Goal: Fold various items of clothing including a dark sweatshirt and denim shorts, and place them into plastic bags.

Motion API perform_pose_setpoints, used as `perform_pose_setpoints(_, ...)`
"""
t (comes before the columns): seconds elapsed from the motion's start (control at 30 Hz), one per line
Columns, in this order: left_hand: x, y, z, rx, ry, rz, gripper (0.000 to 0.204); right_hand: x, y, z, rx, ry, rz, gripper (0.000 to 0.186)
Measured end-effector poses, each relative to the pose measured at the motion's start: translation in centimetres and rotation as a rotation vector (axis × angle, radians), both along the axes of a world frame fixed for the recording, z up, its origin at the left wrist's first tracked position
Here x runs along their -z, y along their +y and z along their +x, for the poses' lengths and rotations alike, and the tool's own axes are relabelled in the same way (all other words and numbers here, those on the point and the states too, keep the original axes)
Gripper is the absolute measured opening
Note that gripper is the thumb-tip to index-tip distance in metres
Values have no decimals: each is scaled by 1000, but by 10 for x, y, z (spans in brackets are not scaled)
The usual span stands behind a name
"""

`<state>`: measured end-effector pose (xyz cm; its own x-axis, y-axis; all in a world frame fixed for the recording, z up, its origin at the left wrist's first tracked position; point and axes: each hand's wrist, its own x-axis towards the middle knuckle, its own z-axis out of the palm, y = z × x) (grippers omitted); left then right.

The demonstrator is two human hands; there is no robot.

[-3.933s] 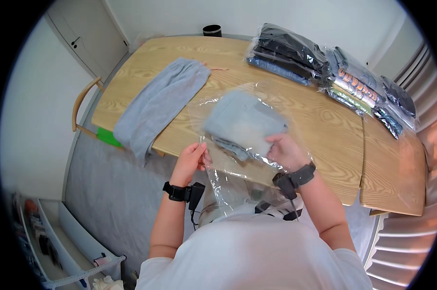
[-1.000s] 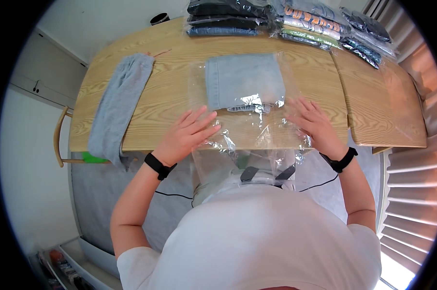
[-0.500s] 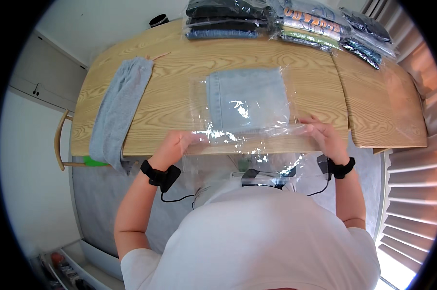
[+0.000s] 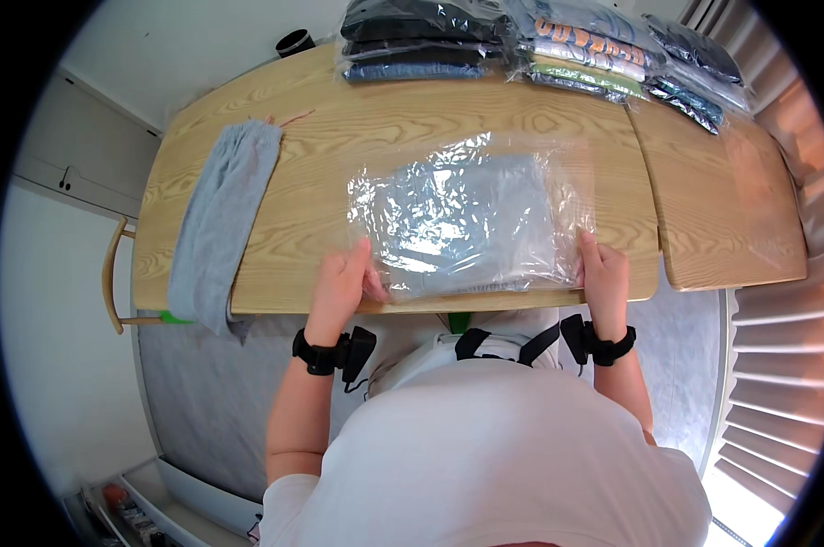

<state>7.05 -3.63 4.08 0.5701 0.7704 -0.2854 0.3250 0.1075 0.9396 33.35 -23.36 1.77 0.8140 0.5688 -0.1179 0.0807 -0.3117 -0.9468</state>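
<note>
A folded light blue denim garment (image 4: 528, 214) lies inside a clear plastic bag (image 4: 571, 169) near the table's front edge. Glare on the crinkled plastic hides much of the cloth. My left hand (image 4: 341, 281) pinches the bag's near left side, thumb on top. At the near right side, my right hand (image 4: 603, 275) holds the bag between thumb and fingers. Both hands' lower fingers are partly hidden. Farther left lies a pair of light grey sweatpants (image 4: 222, 205), folded lengthwise, its near end hanging over the table edge.
Bagged dark clothes (image 4: 421, 46) are stacked at the far middle, with more bagged clothes (image 4: 585, 64) at the far right. A black round container (image 4: 294, 42) stands behind the table (image 4: 321, 118). A wooden chair (image 4: 113, 273) is at the left, a curtain (image 4: 781, 356) at the right.
The loose plastic that hung over the front edge toward my lap now lies over the garment. The garment has come a little nearer, and my hands have shifted to the bag's near sides.
</note>
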Motion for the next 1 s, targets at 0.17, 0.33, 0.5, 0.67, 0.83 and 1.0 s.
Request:
perform_pose_setpoints(0.17,-6,-15,6,-49,392,337,53,-1,1,4,22,-22,-16,49)
perform_pose_setpoints(0.33,9,-20,4,-65,533,721,51,-14,2,10,29,-60,-107,35)
perform_pose_setpoints(0.5,10,-21,8,-57,643,761,51,-50,10,-35,-388,-828,82,22)
perform_pose_setpoints(0.67,-8,-15,0,-132,697,467,35,-32,43,-44,-603,-1005,-183,41)
perform_pose_setpoints(0.83,-61,-34,34,327,339,1091,54,-28,50,-39,-643,-1025,-219,41)
perform_pose_setpoints(1.0,-40,0,66,829,405,1345,67,-32,60,-35,-751,-1108,-267,46)
